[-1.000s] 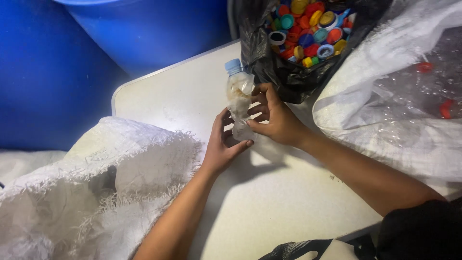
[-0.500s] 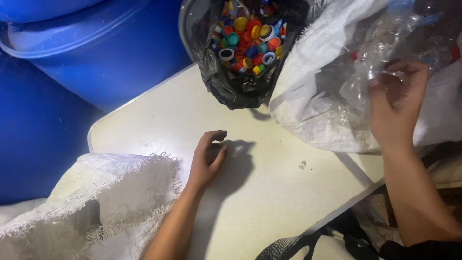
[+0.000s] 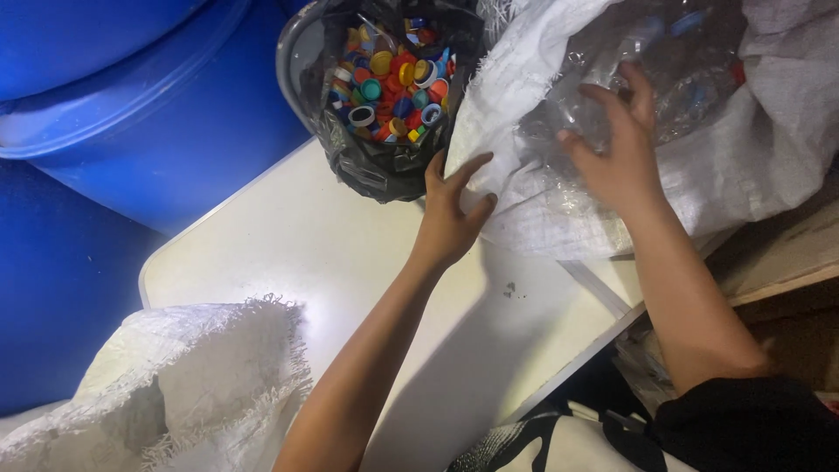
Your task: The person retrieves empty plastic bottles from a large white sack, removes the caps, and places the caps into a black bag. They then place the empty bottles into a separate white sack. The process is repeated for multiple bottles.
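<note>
I have both hands up at the far right corner of the white table [image 3: 288, 236], where a big white woven sack [image 3: 752, 149] slumps over the edge with its mouth turned toward me. My left hand [image 3: 450, 214] lies with fingers spread wide on the sack's near lip, pressing or pinching the fabric at the point where it meets the tabletop; it holds nothing else. My right hand [image 3: 616, 149] is reached into the sack's mouth, fingers open and curled over the heap of clear plastic bottles [image 3: 664, 65] inside; I cannot tell whether it has closed on any one of them, since the crumpled plastic blurs together there. The bottles lie just beyond and above the right hand's fingertips, so that hand is plainly the nearer of the two, while the left sits off to the side at the sack's edge. The bottles are jumbled and I cannot make out a long axis for any single one. Just beside the left hand, toward the far edge of the table, stands a black bag [image 3: 384, 166] full of coloured bottle caps [image 3: 393, 83]. A second white woven sack [image 3: 183, 385] lies on the near left corner, and blue drums [image 3: 157, 131] stand beyond the table's left side.
</note>
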